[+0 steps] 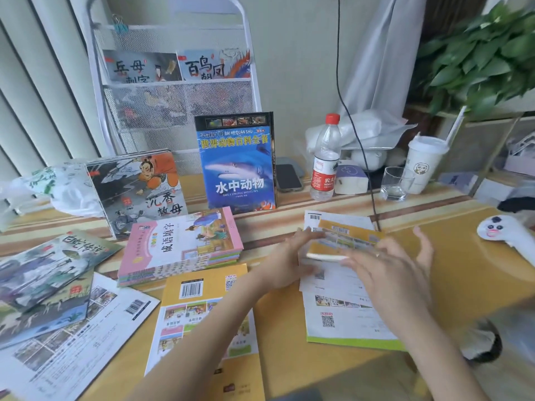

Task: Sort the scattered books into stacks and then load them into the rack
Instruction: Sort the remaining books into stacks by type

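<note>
Both my hands hold a thin yellow book point(346, 237) lifted slightly above a white book with a green edge point(344, 319) on the yellow table. My left hand point(289, 256) grips its left side, my right hand point(388, 267) its right side, fingers spread. A pink-covered stack of books point(179, 250) lies left of centre. Another yellow book point(202, 314) lies in front of it. The white mesh rack point(173, 91) stands at the back with two picture books point(176, 66) in its upper shelf. A blue shark book point(237, 163) and an ink-painted book point(139, 189) lean upright against it.
Loose picture books point(49, 273) and a white booklet point(78, 342) cover the left side. A water bottle point(325, 160), phone point(288, 176), glass point(395, 183) and lidded cup point(424, 160) stand at the back right. A black cable point(359, 146) hangs down. A white toy point(500, 230) lies far right.
</note>
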A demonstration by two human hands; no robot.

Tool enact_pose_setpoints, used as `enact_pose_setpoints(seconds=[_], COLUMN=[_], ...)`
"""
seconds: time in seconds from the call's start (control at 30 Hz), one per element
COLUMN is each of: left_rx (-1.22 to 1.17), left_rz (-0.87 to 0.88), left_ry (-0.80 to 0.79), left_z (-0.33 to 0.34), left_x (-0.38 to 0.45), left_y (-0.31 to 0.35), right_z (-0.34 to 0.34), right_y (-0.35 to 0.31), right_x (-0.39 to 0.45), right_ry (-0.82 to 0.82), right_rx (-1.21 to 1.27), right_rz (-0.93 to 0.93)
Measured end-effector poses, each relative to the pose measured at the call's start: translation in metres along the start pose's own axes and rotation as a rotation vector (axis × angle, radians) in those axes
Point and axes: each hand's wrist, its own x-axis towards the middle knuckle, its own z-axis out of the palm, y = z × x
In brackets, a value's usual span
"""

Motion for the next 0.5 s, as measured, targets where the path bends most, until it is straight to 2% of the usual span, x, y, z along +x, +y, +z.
enact_pose_setpoints(seconds=[0.17,0.27,0.33,0.4,0.47,0.5], left_rx=[-0.371,-0.601,-0.839,-1.074,-1.116,-1.046], left_rz=[0.043,-0.048,-0.202,-0.307,-0.339,-0.343], left_ry=[0.398,0.667,0.856,0.984,1.102,1.169], left_z=[-0.011,-0.021,-0.034,-0.051,-0.066,-0.073], left_x=[0.006,0.0,-0.005,-0.012,-0.023,-0.03], left_y=[0.034,0.058,0.056,0.044,0.031,0.027], right_z=[-0.026,-0.015,-0.003,0.015,0.038,0.049], right_y=[-0.018,-0.015,-0.015,-0.027,-0.05,-0.065], right_x=[0.046,0.073,0.085,0.085,0.075,0.073], right_ry=[0.332,0.451,0.356,0.103,-0.219,-0.253], right_rx=[0.011,0.076,0.326,0.778,1.132,1.219], right_rz=[-0.123,0.048,0.187,0.361,0.576,0.648])
